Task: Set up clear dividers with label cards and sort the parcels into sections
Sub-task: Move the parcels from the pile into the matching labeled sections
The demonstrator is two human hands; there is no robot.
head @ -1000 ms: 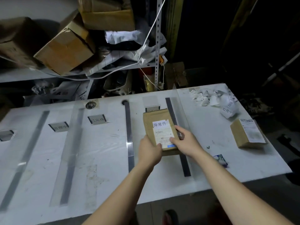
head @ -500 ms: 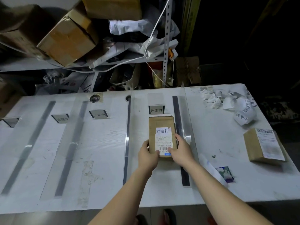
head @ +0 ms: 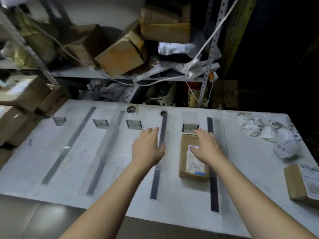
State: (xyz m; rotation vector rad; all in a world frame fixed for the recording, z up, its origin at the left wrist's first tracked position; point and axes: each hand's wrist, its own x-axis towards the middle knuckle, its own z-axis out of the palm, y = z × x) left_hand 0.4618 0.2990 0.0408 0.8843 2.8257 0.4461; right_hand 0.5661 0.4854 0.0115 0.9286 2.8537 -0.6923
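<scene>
We see left hand (head: 147, 149) and right hand (head: 206, 149) both spread flat, holding nothing; right one sits over the brown parcel (head: 191, 168), centre-right of frame, just beside a dark divider strip (head: 214, 188). We judge it light, stiff cardboard; grip the long edges.

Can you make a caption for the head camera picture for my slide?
Left hand and right hand open over a white table; a brown parcel lies between two dark strips.

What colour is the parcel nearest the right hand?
Brown cardboard parcel, white label with a small blue patch; head view.
</scene>
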